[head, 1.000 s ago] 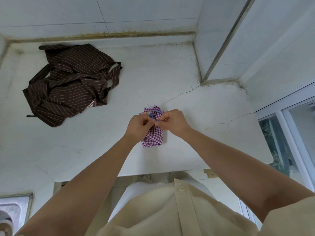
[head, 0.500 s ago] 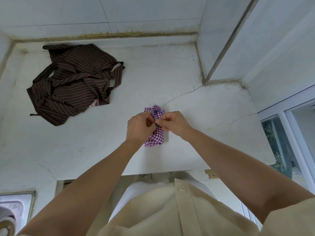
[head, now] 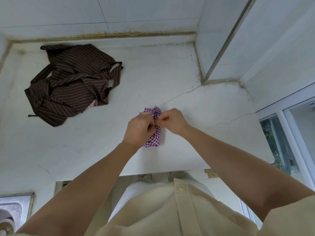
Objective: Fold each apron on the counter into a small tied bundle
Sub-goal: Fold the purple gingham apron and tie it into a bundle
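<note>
Purple gingham cloth apron bundle (head: 154, 136), centre of white tabletop (head: 196, 133): tying step, fingers (head: 150, 120) of left hand (head: 139, 129) and right hand (head: 172, 121) pinching its top (crumpled brown striped apron (head: 73, 82) awaits, far left); next, knot wants cinching.

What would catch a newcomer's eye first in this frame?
Both hands meet mid-counter: the left hand and right hand pinch the top of a small purple-and-white checked cloth bundle lying on the cracked white stone counter. To its far left, a crumpled brown pinstriped cloth apron sprawls unfolded near the back wall.
</note>
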A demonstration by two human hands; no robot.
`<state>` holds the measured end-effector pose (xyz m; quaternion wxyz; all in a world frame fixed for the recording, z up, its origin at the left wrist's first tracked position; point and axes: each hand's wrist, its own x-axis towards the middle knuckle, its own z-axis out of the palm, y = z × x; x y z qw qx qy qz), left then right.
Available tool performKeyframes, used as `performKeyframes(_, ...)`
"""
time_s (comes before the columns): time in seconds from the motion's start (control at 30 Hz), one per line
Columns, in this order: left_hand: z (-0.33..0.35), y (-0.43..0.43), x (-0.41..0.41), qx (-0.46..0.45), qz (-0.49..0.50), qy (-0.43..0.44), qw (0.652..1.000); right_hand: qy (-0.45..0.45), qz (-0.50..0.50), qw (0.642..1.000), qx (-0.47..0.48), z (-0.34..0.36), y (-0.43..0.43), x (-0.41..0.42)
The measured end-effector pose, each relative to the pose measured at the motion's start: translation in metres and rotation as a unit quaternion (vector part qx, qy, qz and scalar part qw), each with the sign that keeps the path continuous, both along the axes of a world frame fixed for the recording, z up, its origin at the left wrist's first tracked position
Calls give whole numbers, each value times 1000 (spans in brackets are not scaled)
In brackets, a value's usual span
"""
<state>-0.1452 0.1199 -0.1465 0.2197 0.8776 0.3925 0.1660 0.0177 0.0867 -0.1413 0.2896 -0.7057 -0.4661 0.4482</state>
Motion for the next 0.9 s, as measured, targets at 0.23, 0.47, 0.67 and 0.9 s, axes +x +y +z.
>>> performKeyframes(0.23, 5, 5, -2, -156, 103, -24, 982, -65, 99, 988, 96, -1, -6, -1)
performKeyframes(0.47, 4, 5, -5, -144, 88, -40, 985, 61, 89, 992, -60, -2, -1, -3)
performKeyframes(0.67, 1, 3, -5, -119, 63, -52, 990, 158, -15, 981, -114, -1, -1, -5)
performKeyframes(0.9, -2, 6, -8, -108, 55, -53, 991, 144, -46, 982, -114, -1, 0, -3)
